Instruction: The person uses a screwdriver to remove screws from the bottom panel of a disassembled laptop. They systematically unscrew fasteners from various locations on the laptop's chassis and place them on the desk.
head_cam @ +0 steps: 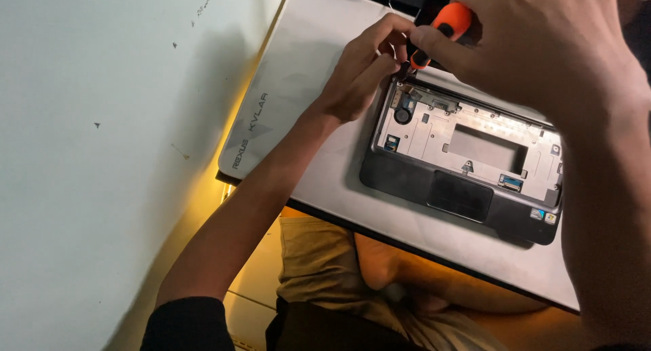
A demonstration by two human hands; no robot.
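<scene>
The right hand (542, 46) holds a screwdriver (437, 35) with an orange and black handle, its fingers wrapped closed around the handle, and the tip points down to the far left corner of an opened small laptop base (468, 161). The left hand (363, 73) pinches its fingertips together just beside the tip, touching the shaft or a small screw there; which one, I cannot tell. The laptop base lies on a grey mat (312, 59) on the table, with the keyboard removed, so the metal plate and the touchpad (461, 195) are visible. To do this step well, I think the screwdriver should stay upright over the screw, with steady pressure and slow turning, while the left fingers guide the tip so it does not slip on the board.
</scene>
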